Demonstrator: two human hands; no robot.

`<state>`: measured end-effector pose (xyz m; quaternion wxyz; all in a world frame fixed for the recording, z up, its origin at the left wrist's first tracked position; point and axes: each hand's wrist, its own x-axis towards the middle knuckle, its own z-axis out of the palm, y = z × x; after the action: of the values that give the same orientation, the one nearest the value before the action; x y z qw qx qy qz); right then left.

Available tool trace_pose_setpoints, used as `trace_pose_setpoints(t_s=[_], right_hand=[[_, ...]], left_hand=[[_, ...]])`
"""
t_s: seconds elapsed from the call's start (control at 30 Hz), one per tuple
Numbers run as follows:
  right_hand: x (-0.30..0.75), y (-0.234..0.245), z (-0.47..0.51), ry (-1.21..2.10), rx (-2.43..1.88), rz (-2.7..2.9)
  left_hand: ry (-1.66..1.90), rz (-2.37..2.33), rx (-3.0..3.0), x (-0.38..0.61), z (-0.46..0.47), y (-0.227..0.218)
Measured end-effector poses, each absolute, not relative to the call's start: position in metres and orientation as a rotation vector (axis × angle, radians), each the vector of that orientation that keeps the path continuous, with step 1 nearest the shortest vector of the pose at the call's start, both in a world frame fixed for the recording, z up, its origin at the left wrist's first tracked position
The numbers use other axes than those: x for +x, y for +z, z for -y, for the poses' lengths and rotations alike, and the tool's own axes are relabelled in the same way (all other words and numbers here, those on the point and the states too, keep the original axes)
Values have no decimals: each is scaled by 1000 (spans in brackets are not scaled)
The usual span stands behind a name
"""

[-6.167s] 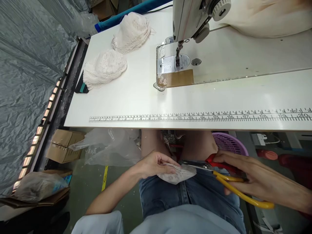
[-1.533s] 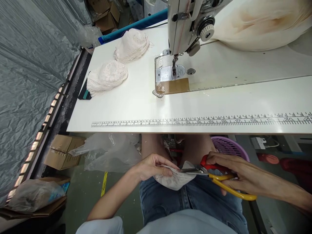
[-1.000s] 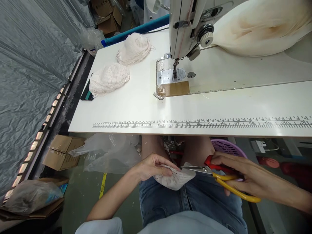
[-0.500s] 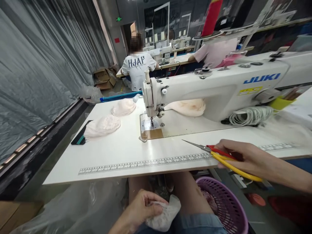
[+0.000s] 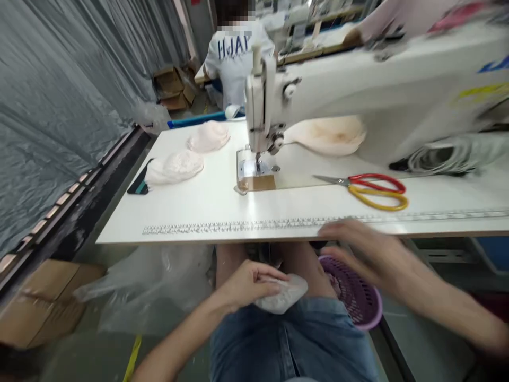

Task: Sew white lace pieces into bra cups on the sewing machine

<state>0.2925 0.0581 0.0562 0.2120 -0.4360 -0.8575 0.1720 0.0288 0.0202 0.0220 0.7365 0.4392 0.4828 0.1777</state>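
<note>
My left hand [image 5: 248, 286] is closed on a small white cup-shaped fabric piece [image 5: 289, 296], held above my lap. Just past the table's front edge, my right hand [image 5: 368, 252] is blurred by motion, its thumb and fingers apart with nothing between them. Beyond it, scissors [image 5: 345, 181] with one red and one yellow handle lie on the white table [image 5: 191, 204], blades pointing left. A white sewing machine [image 5: 318, 87] stands behind them. Two pale fabric cups [image 5: 175, 167] rest left of its needle, the nearer one partly over a dark flat object [image 5: 138, 187].
A printed ruler strip [image 5: 238, 227] runs along the table's front edge. More pale fabric [image 5: 330, 137] lies under the machine arm, and a coiled pale cord [image 5: 433, 158] sits at right. Below are a purple basket [image 5: 374, 313], clear plastic and cardboard boxes [image 5: 47, 297]. A person [image 5: 238, 58] sits ahead.
My right hand has let go of the scissors, which now lie on the table, and has drawn back toward the front edge. My left hand still holds the white fabric piece. The view has tilted down.
</note>
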Motion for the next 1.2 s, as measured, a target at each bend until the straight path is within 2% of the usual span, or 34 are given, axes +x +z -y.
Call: trace_pose_setpoints(t_s=[0.07, 0.13, 0.27, 0.77, 1.2], right_hand=[[263, 45, -29, 878, -1091, 2470], [242, 35, -12, 1132, -1142, 2429], [224, 21, -10, 1396, -1262, 2272], [223, -3, -21, 1960, -1235, 1720], [214, 1, -23, 1985, -1166, 1788]], left_hand=[[413, -1018, 913, 32, -19, 21], [451, -994, 877, 32, -16, 19], [472, -964, 866, 26, -9, 16], [352, -1064, 980, 8, -9, 9], [337, -1082, 1047, 8, -6, 8]])
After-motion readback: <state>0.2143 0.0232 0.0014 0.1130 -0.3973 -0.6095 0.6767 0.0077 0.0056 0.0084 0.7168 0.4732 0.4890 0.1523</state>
